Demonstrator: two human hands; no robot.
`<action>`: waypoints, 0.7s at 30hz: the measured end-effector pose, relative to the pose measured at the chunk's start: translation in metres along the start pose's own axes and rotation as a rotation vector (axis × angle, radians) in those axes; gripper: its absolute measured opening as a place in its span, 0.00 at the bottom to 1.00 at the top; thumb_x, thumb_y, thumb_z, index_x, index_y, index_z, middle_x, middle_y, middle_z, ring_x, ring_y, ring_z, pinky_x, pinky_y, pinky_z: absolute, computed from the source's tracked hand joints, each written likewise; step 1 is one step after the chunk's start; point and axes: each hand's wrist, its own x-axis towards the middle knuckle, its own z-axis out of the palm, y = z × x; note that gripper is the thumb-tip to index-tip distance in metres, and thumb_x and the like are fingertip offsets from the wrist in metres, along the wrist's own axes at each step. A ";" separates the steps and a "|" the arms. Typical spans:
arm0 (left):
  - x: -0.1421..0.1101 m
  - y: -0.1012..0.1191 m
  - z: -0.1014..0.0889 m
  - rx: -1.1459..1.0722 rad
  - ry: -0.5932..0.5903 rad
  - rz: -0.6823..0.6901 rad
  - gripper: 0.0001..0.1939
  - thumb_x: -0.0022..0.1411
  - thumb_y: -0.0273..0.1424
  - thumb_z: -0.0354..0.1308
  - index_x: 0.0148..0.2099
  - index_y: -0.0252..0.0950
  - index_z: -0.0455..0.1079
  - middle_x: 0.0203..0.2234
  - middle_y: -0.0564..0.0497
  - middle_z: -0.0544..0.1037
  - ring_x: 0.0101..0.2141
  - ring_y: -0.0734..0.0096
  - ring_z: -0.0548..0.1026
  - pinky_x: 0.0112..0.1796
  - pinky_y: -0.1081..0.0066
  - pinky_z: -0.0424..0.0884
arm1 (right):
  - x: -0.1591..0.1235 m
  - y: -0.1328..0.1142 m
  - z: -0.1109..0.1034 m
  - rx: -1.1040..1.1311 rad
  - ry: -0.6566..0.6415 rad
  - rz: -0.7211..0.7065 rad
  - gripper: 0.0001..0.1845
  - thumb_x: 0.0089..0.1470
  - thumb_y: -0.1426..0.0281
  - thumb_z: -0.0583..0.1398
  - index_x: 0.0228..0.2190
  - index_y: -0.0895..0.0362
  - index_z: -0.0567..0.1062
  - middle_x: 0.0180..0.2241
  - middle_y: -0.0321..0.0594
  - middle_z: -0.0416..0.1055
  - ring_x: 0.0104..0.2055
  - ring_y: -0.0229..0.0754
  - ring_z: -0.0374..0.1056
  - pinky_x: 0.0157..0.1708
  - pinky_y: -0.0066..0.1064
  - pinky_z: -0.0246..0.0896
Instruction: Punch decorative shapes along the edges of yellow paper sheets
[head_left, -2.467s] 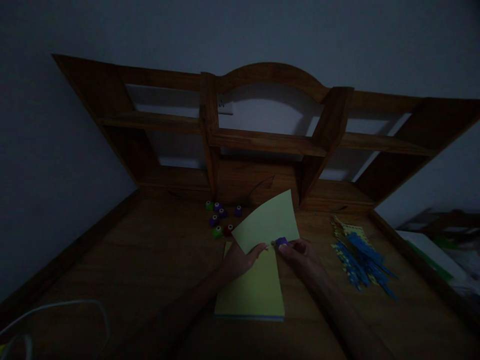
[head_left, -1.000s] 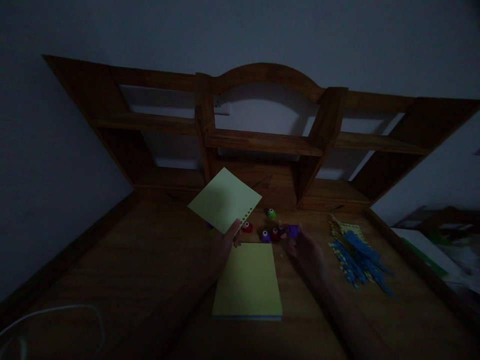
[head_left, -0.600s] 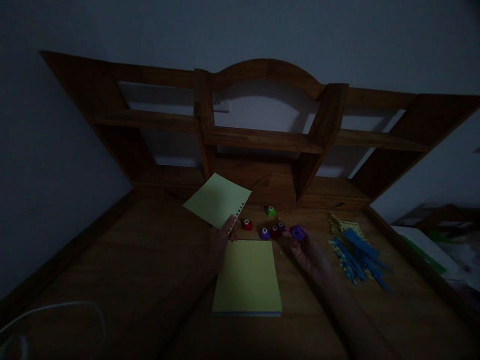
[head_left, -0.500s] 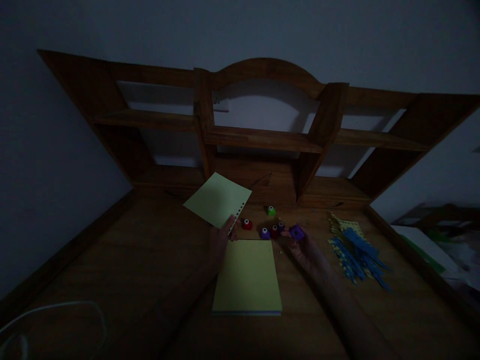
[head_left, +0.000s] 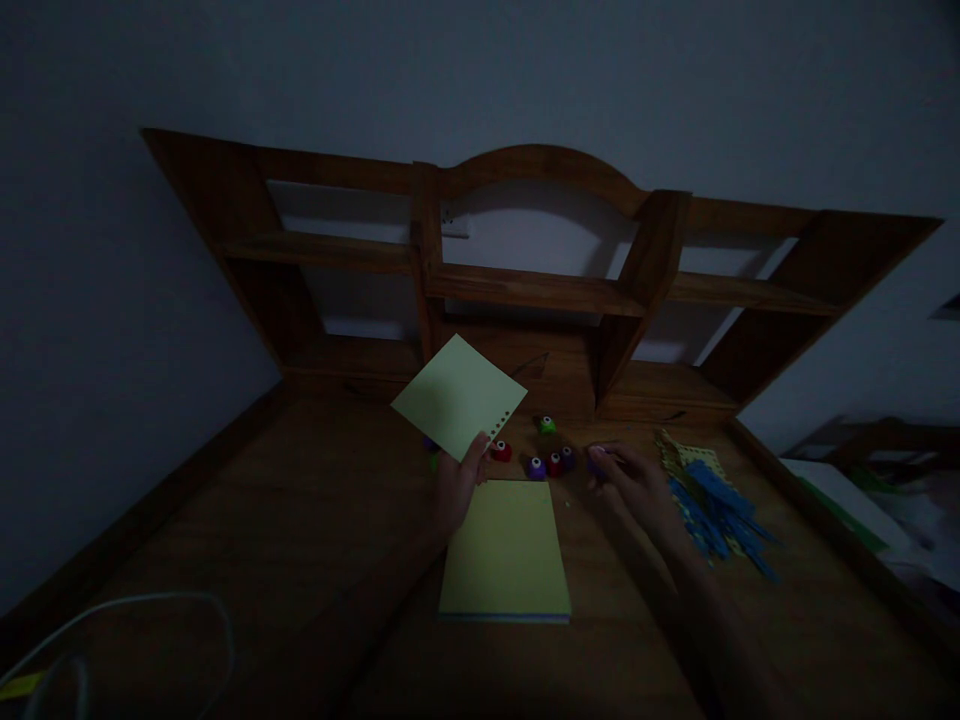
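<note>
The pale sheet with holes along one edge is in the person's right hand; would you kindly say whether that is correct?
Not quite: the head view shows the pale sheet, with holes along one edge, in the person's left hand.

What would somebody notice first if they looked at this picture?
Probably the pale yellow sheet in the left hand, with a row of holes along one edge. Below it lies a stack of paper, yellow on top; over to the right, past the right hand, is a heap of blue strips.
</note>
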 end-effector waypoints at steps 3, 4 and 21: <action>-0.001 0.000 0.000 -0.009 0.026 -0.014 0.18 0.56 0.44 0.58 0.29 0.31 0.71 0.16 0.54 0.67 0.15 0.79 0.62 0.18 0.76 0.57 | 0.001 0.002 -0.011 -0.021 -0.123 0.011 0.19 0.48 0.54 0.64 0.33 0.58 0.77 0.28 0.42 0.75 0.28 0.45 0.70 0.32 0.35 0.66; -0.001 0.000 0.000 -0.013 0.034 -0.018 0.18 0.56 0.44 0.59 0.29 0.31 0.70 0.16 0.54 0.67 0.16 0.79 0.62 0.17 0.76 0.57 | 0.000 0.006 -0.013 -0.011 -0.159 0.050 0.19 0.48 0.55 0.65 0.34 0.57 0.77 0.30 0.42 0.75 0.29 0.46 0.71 0.33 0.36 0.66; 0.015 0.001 -0.016 -0.183 0.346 0.021 0.24 0.57 0.52 0.52 0.29 0.34 0.65 0.11 0.60 0.59 0.13 0.80 0.59 0.18 0.78 0.59 | -0.020 0.033 0.005 -0.289 -0.182 -0.157 0.11 0.54 0.61 0.60 0.38 0.53 0.77 0.39 0.42 0.74 0.41 0.52 0.70 0.43 0.41 0.62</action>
